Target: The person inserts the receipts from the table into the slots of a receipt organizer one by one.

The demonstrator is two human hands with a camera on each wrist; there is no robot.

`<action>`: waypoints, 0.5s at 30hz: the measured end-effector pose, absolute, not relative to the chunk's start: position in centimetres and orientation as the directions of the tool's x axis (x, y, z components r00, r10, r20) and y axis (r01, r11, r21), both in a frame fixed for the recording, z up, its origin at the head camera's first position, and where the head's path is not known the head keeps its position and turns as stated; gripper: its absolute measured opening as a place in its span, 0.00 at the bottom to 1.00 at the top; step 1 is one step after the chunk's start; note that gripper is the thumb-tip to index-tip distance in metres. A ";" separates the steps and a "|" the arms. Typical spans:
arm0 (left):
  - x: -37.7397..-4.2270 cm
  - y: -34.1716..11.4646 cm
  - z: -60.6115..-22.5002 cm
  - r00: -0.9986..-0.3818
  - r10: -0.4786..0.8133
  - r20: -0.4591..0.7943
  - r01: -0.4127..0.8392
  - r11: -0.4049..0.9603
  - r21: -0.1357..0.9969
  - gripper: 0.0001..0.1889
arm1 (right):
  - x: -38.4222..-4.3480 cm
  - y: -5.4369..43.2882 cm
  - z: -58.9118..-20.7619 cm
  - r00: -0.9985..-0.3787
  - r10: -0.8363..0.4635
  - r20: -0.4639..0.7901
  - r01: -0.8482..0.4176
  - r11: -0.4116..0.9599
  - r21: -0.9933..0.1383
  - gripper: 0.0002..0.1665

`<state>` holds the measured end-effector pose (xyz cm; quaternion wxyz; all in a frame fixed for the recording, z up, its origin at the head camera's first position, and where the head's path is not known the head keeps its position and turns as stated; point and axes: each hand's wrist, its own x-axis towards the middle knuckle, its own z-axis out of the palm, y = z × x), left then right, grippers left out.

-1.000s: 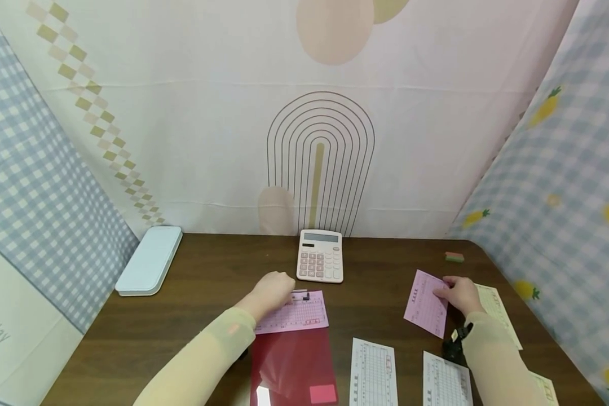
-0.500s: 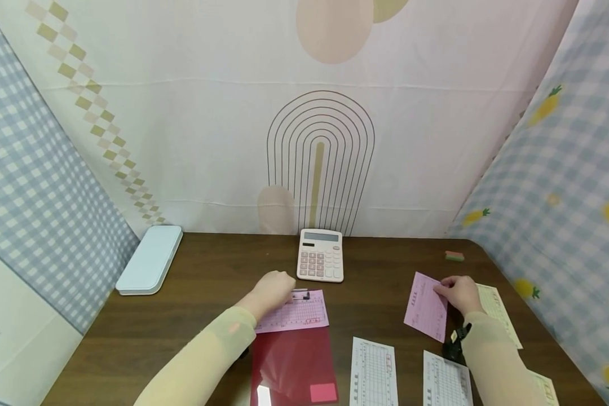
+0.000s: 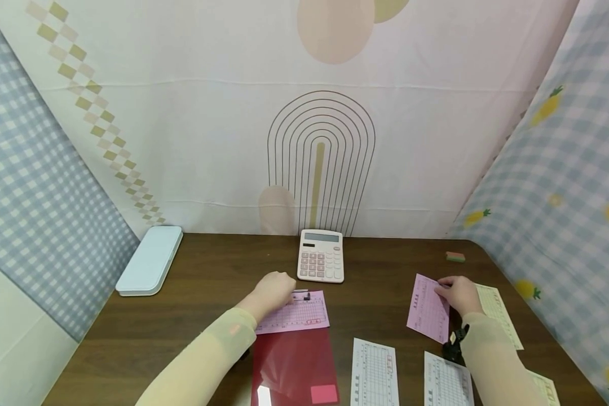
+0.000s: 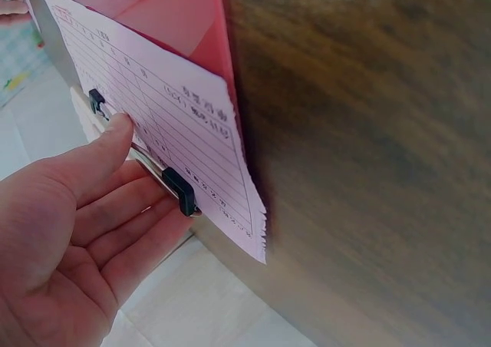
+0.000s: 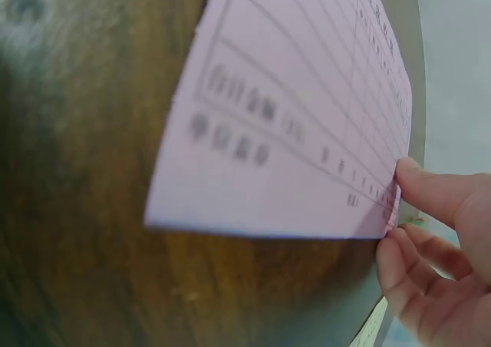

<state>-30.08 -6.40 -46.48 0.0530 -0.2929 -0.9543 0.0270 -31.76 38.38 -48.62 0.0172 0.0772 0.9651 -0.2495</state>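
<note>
A red clipboard [image 3: 294, 361] lies at the front middle of the table, with a pink form [image 3: 301, 314] across its upper end. My left hand [image 3: 274, 290] is at the metal clip [image 4: 180, 192] there. In the left wrist view its thumb presses by the clip over the form, and the fingers lie beneath. Farther right, my right hand [image 3: 462, 294] pinches a second pink form [image 3: 428, 310] by its edge between thumb and fingers. In the right wrist view this sheet [image 5: 307, 132] tilts up off the dark tabletop.
A white calculator [image 3: 320, 256] stands behind the clipboard. Two white forms [image 3: 374, 372] [image 3: 448, 379] lie at the front right, and yellow forms [image 3: 499, 314] rest beside the right arm. At the back are an eraser [image 3: 455, 256] and a pale blue box [image 3: 149, 260].
The pink form in my right hand has shifted slightly toward the front and turned a little. My left hand stays at the clip.
</note>
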 end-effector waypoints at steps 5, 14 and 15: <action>-30.1 -6.5 -46.5 -0.821 0.565 0.089 0.559 0.825 -0.080 0.07 | -31.7 37.9 -48.1 -0.985 0.151 -0.079 0.170 0.882 -0.440 0.18; -30.2 -6.6 -46.7 -0.809 0.577 0.110 0.570 0.817 -0.090 0.07 | -31.6 37.8 -48.2 -0.985 0.154 -0.079 0.173 0.899 -0.402 0.19; -30.2 -6.6 -46.7 -0.810 0.575 0.111 0.568 0.818 -0.095 0.07 | -31.6 37.8 -48.2 -0.984 0.158 -0.080 0.177 0.897 -0.406 0.19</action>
